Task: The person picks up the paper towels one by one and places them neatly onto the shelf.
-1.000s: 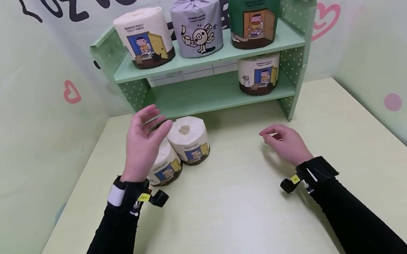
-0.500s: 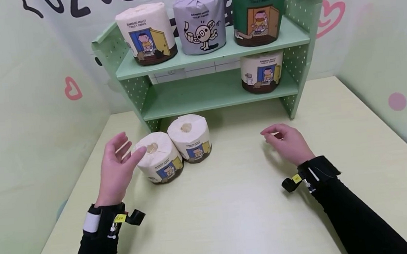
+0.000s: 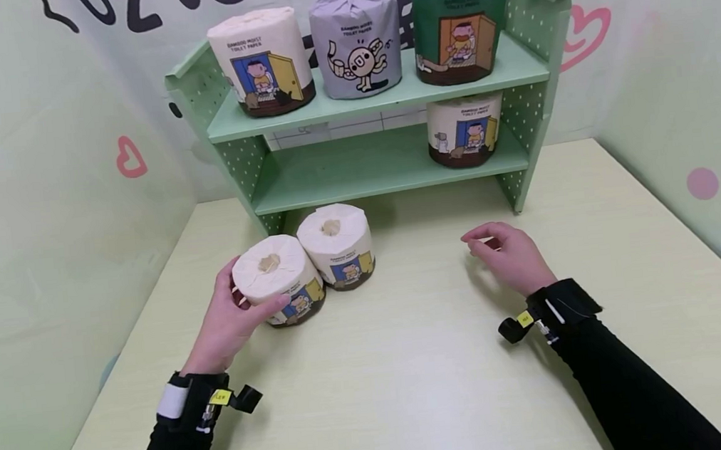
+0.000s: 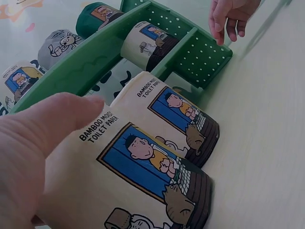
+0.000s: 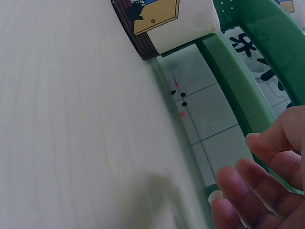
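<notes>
My left hand [image 3: 228, 326] grips a wrapped toilet paper roll [image 3: 274, 270] on the table, thumb across its printed front and fingers round its left side. In the left wrist view the thumb [image 4: 62, 117] lies along the roll's upper edge; the other fingers are mostly hidden. A second white toilet paper roll [image 3: 333, 236] stands right behind and beside it. My right hand [image 3: 510, 255] hovers over the table at the right, fingers loosely curled, holding nothing. In the right wrist view those fingers [image 5: 248, 200] show with no object among them.
A green two-tier shelf [image 3: 355, 168] stands at the back. Its top bears a white roll [image 3: 263, 69], a lilac one [image 3: 356, 47] and a dark green one [image 3: 461, 30]. Another white roll [image 3: 464, 130] sits on the lower tier's right end. Walls flank the table [image 3: 400, 379].
My left hand has come down from in front of the shelf, leftward, then in to the nearer roll, and now grips it. The right hand has stayed in place.
</notes>
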Demonstrator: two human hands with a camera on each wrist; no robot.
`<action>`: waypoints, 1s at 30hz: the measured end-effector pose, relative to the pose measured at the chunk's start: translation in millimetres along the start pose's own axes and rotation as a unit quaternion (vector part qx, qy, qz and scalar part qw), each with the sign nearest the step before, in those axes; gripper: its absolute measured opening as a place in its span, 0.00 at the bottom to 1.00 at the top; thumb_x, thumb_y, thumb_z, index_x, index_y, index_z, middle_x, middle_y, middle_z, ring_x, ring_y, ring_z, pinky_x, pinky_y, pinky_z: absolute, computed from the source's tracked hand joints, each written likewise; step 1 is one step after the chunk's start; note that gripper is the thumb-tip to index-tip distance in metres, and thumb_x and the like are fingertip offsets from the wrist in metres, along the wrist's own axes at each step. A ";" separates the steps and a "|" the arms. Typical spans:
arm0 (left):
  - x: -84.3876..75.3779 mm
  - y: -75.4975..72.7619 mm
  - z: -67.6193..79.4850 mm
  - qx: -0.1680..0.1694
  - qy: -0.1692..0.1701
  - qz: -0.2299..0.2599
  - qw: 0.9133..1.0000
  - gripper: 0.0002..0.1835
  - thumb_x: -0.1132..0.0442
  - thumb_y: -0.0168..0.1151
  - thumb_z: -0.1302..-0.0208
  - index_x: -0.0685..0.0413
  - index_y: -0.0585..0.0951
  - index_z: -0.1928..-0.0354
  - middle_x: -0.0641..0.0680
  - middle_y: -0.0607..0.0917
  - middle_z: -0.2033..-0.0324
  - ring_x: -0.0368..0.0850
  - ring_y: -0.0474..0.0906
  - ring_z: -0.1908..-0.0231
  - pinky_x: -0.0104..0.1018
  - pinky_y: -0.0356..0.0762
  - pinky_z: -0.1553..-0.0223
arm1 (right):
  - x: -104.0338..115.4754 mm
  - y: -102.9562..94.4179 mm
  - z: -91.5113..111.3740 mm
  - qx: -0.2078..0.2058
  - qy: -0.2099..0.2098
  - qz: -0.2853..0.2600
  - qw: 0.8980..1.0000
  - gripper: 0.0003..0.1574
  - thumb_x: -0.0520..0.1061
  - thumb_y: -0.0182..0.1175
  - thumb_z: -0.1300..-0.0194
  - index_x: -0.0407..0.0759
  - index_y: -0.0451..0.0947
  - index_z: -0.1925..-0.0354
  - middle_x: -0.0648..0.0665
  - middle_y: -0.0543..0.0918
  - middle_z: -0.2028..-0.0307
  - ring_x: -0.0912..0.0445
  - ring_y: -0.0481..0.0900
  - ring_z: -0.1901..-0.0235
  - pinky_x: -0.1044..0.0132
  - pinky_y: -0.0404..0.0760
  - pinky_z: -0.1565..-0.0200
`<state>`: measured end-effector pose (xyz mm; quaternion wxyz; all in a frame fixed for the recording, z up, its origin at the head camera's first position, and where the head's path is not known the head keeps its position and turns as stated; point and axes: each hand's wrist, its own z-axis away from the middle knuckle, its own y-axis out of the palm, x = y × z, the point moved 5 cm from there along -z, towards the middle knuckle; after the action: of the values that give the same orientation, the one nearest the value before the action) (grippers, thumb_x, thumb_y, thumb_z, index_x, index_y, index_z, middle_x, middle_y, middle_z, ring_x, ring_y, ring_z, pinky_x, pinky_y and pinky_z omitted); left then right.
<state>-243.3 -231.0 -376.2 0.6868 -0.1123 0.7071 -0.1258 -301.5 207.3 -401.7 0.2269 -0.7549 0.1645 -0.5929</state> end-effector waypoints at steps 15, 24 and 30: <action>7.0 1.1 0.1 -0.022 -0.018 -0.024 0.999 0.59 0.56 0.78 0.45 0.58 0.44 0.25 0.59 0.60 0.34 0.51 0.61 0.38 0.53 0.64 0.35 | 1.4 -0.8 1.3 0.003 0.012 -0.005 1.000 0.13 0.46 0.57 0.27 0.43 0.82 0.50 0.45 0.80 0.50 0.54 0.78 0.61 0.57 0.77 0.62; 9.4 -2.0 1.8 -0.049 -0.024 -0.028 0.998 0.56 0.55 0.78 0.45 0.60 0.49 0.26 0.59 0.63 0.35 0.51 0.63 0.39 0.53 0.65 0.36 | 1.5 -0.4 1.4 0.003 0.012 -0.004 1.000 0.13 0.46 0.57 0.27 0.42 0.82 0.49 0.44 0.80 0.49 0.53 0.78 0.60 0.57 0.77 0.61; 9.1 -6.5 4.9 -0.063 -0.035 -0.031 0.997 0.54 0.53 0.77 0.45 0.58 0.51 0.26 0.59 0.65 0.37 0.51 0.64 0.41 0.47 0.71 0.41 | 1.0 -2.1 1.3 0.002 0.016 -0.003 1.000 0.13 0.45 0.57 0.27 0.42 0.82 0.50 0.44 0.80 0.50 0.53 0.78 0.60 0.57 0.76 0.61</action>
<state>-238.8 -240.2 -382.8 0.6988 -0.1813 0.6850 -0.0978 -300.1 208.7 -400.0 0.2240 -0.7454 0.1652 -0.6058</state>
